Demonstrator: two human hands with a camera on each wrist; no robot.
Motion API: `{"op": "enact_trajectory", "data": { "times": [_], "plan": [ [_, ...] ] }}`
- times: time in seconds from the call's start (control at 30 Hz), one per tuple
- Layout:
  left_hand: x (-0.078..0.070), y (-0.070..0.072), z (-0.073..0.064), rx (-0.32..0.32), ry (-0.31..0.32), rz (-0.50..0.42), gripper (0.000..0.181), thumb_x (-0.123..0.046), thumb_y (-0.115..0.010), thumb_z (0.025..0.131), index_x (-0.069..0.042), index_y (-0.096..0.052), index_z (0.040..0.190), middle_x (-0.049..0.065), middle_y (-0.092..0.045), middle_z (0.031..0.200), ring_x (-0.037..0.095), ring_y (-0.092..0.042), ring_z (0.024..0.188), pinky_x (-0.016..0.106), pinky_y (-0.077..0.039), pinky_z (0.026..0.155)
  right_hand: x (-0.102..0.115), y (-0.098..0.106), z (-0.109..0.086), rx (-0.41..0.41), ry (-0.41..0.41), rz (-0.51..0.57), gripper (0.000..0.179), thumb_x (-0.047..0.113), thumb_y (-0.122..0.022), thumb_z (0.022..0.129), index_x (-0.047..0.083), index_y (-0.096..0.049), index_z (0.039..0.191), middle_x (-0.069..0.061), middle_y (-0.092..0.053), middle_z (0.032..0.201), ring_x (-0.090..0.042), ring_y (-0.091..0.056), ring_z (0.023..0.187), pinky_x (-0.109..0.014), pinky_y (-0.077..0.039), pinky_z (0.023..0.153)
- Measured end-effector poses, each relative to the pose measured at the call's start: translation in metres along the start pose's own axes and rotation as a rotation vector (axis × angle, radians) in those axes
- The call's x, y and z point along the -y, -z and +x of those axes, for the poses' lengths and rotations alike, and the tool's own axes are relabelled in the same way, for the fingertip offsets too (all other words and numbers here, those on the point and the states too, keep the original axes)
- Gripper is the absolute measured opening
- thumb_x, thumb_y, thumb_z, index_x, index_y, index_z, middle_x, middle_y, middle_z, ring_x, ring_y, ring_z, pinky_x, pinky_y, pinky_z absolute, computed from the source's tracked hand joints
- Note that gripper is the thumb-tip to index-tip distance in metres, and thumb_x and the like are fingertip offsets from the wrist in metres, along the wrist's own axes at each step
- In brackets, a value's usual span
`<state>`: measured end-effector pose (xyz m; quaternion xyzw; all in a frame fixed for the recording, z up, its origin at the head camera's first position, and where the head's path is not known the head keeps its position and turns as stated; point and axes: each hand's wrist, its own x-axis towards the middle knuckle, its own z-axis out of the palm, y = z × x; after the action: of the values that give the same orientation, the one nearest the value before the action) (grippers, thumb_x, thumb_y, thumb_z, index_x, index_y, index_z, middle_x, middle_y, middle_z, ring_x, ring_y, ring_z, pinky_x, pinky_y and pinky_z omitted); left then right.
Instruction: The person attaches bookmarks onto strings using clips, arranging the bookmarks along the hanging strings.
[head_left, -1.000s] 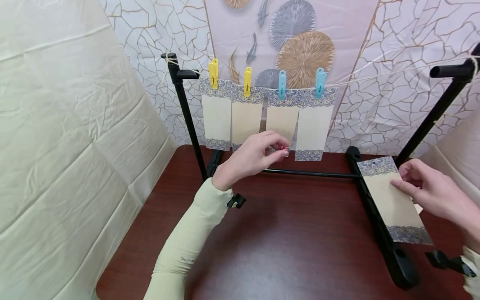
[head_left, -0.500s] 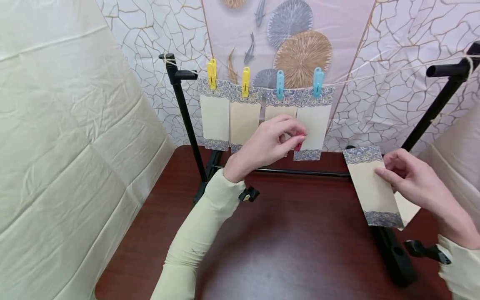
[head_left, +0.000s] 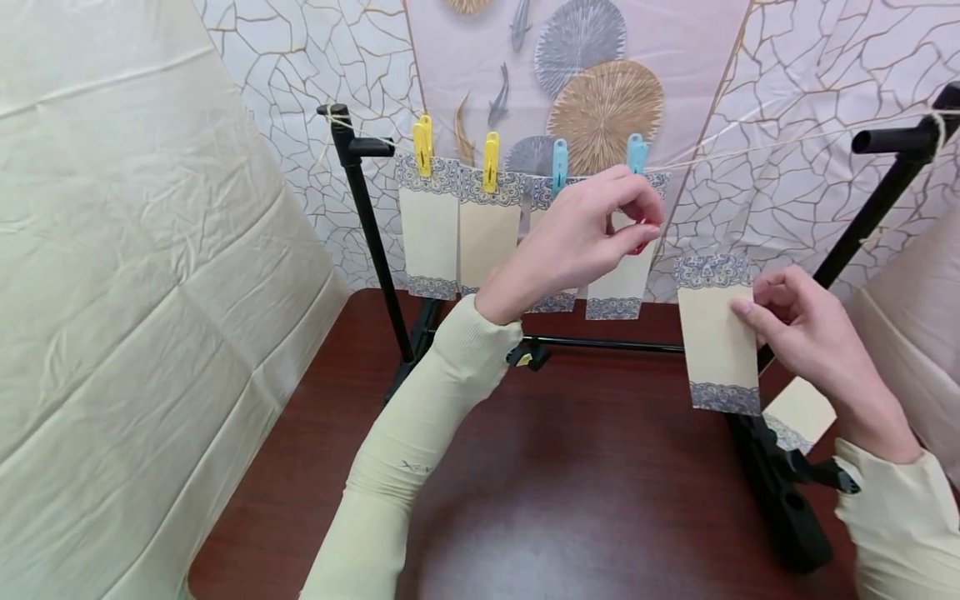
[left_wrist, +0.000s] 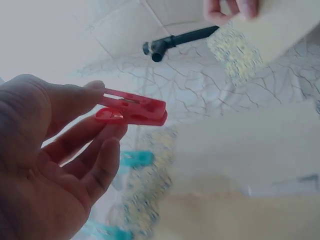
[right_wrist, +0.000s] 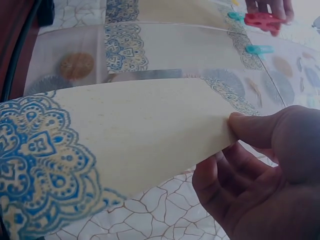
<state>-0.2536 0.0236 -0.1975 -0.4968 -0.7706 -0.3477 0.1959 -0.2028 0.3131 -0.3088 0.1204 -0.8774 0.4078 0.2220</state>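
Observation:
My left hand (head_left: 581, 229) pinches a red clothespin (left_wrist: 137, 109) between thumb and fingers. It is in front of the right end of a row of hanging paper cards (head_left: 427, 233), partly hiding two of them. Patterned blue borders trim the cards at top and bottom. Two yellow clothespins (head_left: 491, 162) and two blue clothespins (head_left: 560, 162) fix them to a string (head_left: 738, 157). To the right of the row, my right hand (head_left: 813, 337) holds a cream card (head_left: 716, 337) upright by its right edge, thumb in front. The held card is apart from the string.
Black rack posts (head_left: 372, 242) stand at both sides, with the string tied between them. Another card (head_left: 802, 408) lies low at the right, behind the right hand. A dark red table (head_left: 570, 475) spreads beneath, and patterned cloth (head_left: 780, 75) hangs behind.
My left hand has moved right and up with the red clothespin. My right hand has moved left and up, bringing its card upright and uncovering the other card behind.

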Motion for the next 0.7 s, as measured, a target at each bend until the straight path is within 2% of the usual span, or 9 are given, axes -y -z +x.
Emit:
{"op": "enact_trajectory", "data": {
  "times": [0.2, 0.4, 0.53, 0.7],
  "plan": [
    [-0.019, 0.007, 0.019, 0.007, 0.018, 0.022, 0.004, -0.013, -0.065, 0.094, -0.011, -0.063, 0.092, -0.002, -0.062, 0.093, 0.003, -0.056, 0.091, 0.011, -0.042, 0.085, 0.002, -0.002, 0.004, -0.036, 0.0, 0.094, 0.02, -0.001, -0.067, 0.09, 0.006, -0.051, 0.1, 0.018, -0.06, 0.062, -0.004, -0.051, 0.045, -0.019, -0.042, 0.045],
    [-0.031, 0.01, 0.035, 0.03, 0.066, 0.021, 0.009, -0.012, -0.062, 0.096, -0.013, -0.059, 0.087, -0.005, -0.061, 0.092, 0.001, -0.054, 0.088, 0.01, -0.04, 0.079, 0.004, -0.003, 0.01, -0.076, -0.006, 0.087, 0.02, 0.002, -0.068, 0.089, 0.008, -0.051, 0.098, 0.014, -0.056, 0.059, -0.003, -0.046, 0.047, -0.023, -0.035, 0.044],
    [-0.034, 0.01, 0.046, 0.019, 0.078, 0.028, 0.015, -0.007, -0.057, 0.096, -0.013, -0.055, 0.082, -0.004, -0.058, 0.087, 0.002, -0.052, 0.083, 0.01, -0.038, 0.077, 0.006, -0.002, 0.017, -0.086, 0.015, 0.119, 0.021, -0.001, -0.067, 0.089, 0.009, -0.051, 0.096, 0.014, -0.055, 0.059, -0.003, -0.044, 0.047, -0.027, -0.031, 0.043],
    [-0.034, 0.009, 0.061, -0.013, 0.103, 0.027, 0.02, 0.0, -0.051, 0.095, -0.014, -0.05, 0.08, -0.004, -0.059, 0.084, 0.001, -0.056, 0.079, 0.01, -0.038, 0.075, 0.012, -0.003, 0.025, -0.085, 0.039, 0.124, 0.021, 0.0, -0.068, 0.089, 0.012, -0.051, 0.096, 0.018, -0.054, 0.061, -0.003, -0.043, 0.048, -0.026, -0.032, 0.045]
  ]
}}
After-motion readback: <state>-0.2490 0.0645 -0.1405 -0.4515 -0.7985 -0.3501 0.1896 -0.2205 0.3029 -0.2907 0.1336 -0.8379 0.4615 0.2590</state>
